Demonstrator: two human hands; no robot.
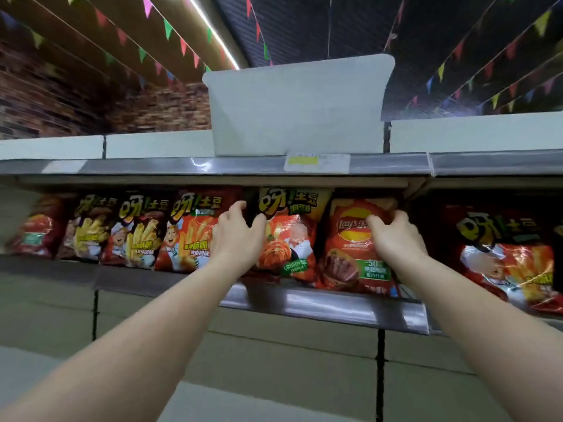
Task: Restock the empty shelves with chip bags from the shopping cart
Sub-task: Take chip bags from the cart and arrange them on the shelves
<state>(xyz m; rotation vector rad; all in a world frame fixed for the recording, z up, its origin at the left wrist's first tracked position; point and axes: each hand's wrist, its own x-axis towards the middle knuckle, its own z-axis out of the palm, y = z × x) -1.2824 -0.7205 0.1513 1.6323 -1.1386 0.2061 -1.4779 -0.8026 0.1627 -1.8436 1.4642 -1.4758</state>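
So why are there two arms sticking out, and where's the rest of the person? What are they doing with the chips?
There is one picture, taken by a camera worn on the person's head, so you see what they see: their own arms reaching forward. It tilts up, so you also see the ceiling and strings of little flags.

The left hand has its fingers curled round the edge of an orange chip bag standing on the shelf. The right hand grips a red Lay's bag beside it. More chip bags stand in a row on both sides. Above is another shelf with a white box on it. The person looks to be tidying the bags into place.
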